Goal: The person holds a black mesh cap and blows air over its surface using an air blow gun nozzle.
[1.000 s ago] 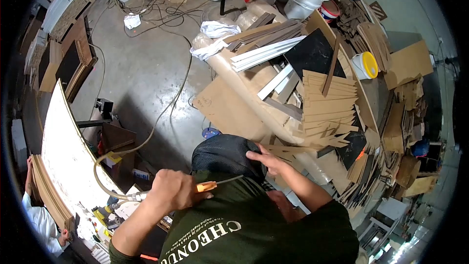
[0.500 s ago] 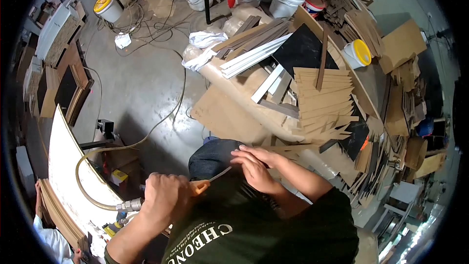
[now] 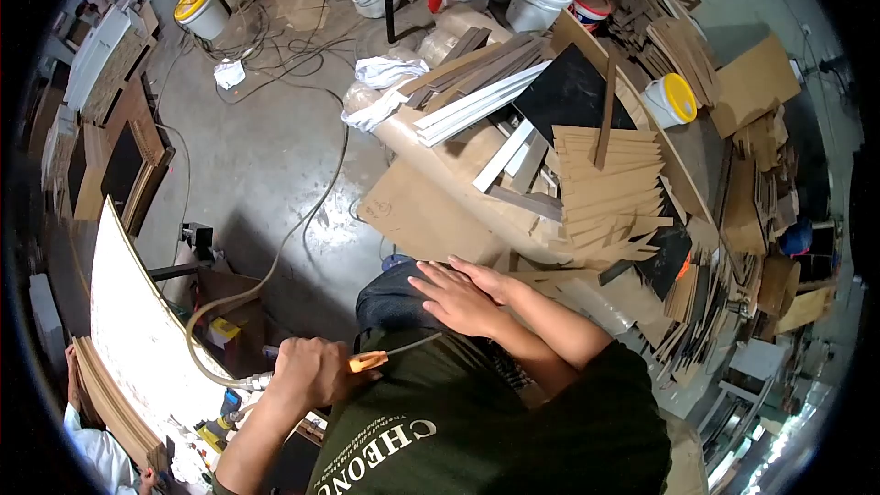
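Note:
My left hand [image 3: 312,371] is closed around an air blow gun [image 3: 367,362] with an orange body and a thin metal nozzle. The nozzle points right, across the front of my dark shirt [image 3: 513,431]. A hose [image 3: 275,252] joins the gun at its left end. To the right, two bare forearms lie close together, their hands overlapping above a leg in dark jeans [image 3: 390,298]. My right hand [image 3: 486,282] appears to be the farther one, its arm leaving my sleeve, fingers straight. The nearer hand [image 3: 454,302] is flat with fingers apart; whose it is I cannot tell.
A pale curved panel [image 3: 133,312] stands at left, with a yellow power tool [image 3: 215,426] beside it. A person in white [image 3: 96,449] is at lower left. Cardboard strips [image 3: 610,188] and boards lie piled ahead right. Buckets [image 3: 203,11] and loose cables are on the floor.
The nozzle has swung down, away from the overlapping hands. Those hands have shifted slightly up and left, and the nearer one lies flatter with its fingers more spread.

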A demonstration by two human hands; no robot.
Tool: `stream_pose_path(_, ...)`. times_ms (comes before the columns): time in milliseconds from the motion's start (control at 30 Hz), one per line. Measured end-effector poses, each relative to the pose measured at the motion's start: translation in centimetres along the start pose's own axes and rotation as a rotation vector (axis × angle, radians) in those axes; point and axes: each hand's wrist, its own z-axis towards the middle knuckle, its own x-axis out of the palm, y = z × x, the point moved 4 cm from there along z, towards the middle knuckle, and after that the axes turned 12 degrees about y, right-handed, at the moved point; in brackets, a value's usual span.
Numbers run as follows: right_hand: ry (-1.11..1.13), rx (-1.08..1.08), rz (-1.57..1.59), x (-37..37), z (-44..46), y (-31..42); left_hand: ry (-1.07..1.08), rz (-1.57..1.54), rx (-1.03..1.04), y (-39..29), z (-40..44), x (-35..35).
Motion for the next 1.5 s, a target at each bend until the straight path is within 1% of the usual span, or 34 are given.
stream_pose_path(33, 0.004, -0.014, 0.031, 0.2, 0.1, -0.3, -0.017, 0.001, -0.002, -0.1, -0.2, -0.1)
stream_pose_path(167, 0.019, -0.018, -0.005, 0.6, 0.1, -0.3, -0.077, -0.047, -0.014, 0.1, -0.7, -0.1)
stream_pose_path(267, 0.025, -0.019, 0.009, 0.7, 0.2, -0.2, -0.059, -0.062, -0.043, 0.4, -0.7, 0.3)
stream_pose_path(600, -0.002, -0.044, 0.046, 1.2, -0.1, 0.1, -0.065, -0.036, -0.028, 0.6, -0.8, 1.0)
stream_pose_path(667, -0.006, -0.049, 0.049, 1.3, -0.1, 0.2, 0.046, -0.062, -0.044, 0.6, -0.8, 0.8)
stream_pose_path(800, -0.005, -0.045, 0.025, 1.2, -0.2, 0.5, 0.025, -0.053, -0.025, 0.8, -1.1, 0.8)
stream_pose_path(867, 0.005, -0.044, 0.012, 1.2, -0.5, 0.5, 0.040, -0.055, -0.064, 0.9, -1.0, 0.9)
stream_pose_path(900, -0.173, -0.122, 0.133, 0.6, -1.3, 0.4, 0.040, -0.056, -0.064, 1.0, -0.9, 1.2)
stream_pose_path(933, -0.352, -0.199, 0.254, 0.2, -2.5, 0.3, -0.022, -0.032, -0.041, 1.1, -0.9, 1.5)
stream_pose_path(967, -0.378, -0.191, 0.298, 0.2, -4.1, 0.4, -0.086, -0.009, -0.019, 1.2, -0.9, 1.5)
stream_pose_path(1033, -0.481, -0.633, 0.385, -1.4, -4.6, 0.1, -0.094, -0.013, -0.016, 1.2, -0.8, 1.4)
stream_pose_path(1067, -0.483, -0.631, 0.385, -1.2, -3.6, -1.4, -0.101, -0.016, -0.013, 1.2, -0.8, 1.4)
stream_pose_path(1100, -0.143, -0.102, 1.028, 1.5, -0.8, -5.6, -0.100, -0.014, -0.011, 1.2, -0.7, 1.4)
stream_pose_path(1133, 0.248, 0.487, 1.588, 4.4, -0.3, -6.8, -0.114, -0.026, -0.004, 1.3, -0.6, 1.4)
stream_pose_path(1167, 0.246, 0.485, 1.588, 4.9, -0.1, -6.6, -0.127, -0.039, 0.002, 1.4, -0.6, 1.3)
stream_pose_path(1233, -0.033, 0.491, 0.711, 2.6, 0.0, -4.7, -0.129, -0.022, -0.012, 1.5, -0.5, 1.2)
stream_pose_path(1267, -0.005, 0.592, 0.556, 1.5, -0.2, -3.8, -0.128, -0.005, -0.022, 1.6, -0.5, 1.2)
stream_pose_path(1300, -0.006, 0.592, 0.556, 1.4, -0.3, -3.5, -0.128, -0.004, -0.022, 1.5, -0.4, 1.0)
stream_pose_path(1367, -0.103, 0.608, 0.458, 1.1, -0.4, -3.1, -0.149, 0.007, -0.017, 1.4, -0.2, 0.6)
stream_pose_path(1500, -0.104, 0.566, 0.447, 1.8, -0.1, -4.0, -0.214, 0.068, 0.028, 1.8, 1.4, 1.6)
